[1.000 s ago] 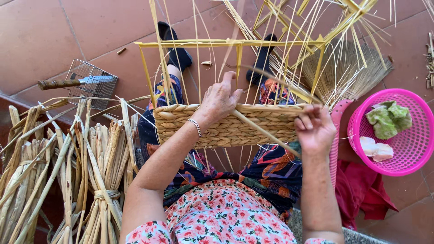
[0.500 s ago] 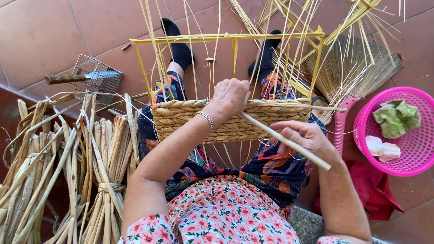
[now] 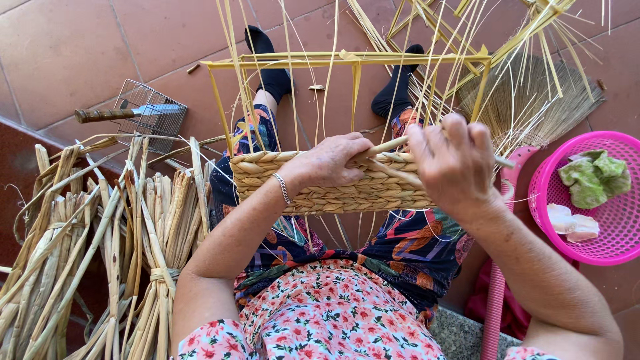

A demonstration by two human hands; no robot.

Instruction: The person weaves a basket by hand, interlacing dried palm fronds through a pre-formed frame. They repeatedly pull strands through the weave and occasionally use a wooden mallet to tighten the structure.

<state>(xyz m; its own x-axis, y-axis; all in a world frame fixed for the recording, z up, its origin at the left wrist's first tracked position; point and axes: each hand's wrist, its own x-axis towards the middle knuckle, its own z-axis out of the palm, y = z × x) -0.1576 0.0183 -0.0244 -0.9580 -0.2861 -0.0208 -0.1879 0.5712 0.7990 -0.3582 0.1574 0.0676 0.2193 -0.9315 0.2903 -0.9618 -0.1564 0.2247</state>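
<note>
A floor of reddish-brown tiles (image 3: 80,47) lies under a seated person who works a half-woven basket (image 3: 333,183) resting across the lap, its pale upright stakes (image 3: 353,80) rising from a braided wall toward a rectangular frame (image 3: 347,60) of the same straw. The left hand (image 3: 330,160) lies curled over the basket's rim, fingers closed down on the braid and pinning it in place. The right hand (image 3: 453,163) is closed around a thick strand of rush (image 3: 387,145) that runs across the rim between both hands. To do this pass well, I judge the strand should be kept taut and pressed snug against the row below while the left hand steadies the rim, so the braid stays even and the stakes do not splay. Bundles of dried rush (image 3: 87,253) lie just beside the person's left side, with a wire scoop (image 3: 150,113) on the tiles beyond them; a straw broom (image 3: 533,93) and a pink plastic basket (image 3: 620,247) holding crumpled cloths (image 3: 593,177) sit on the other side
</note>
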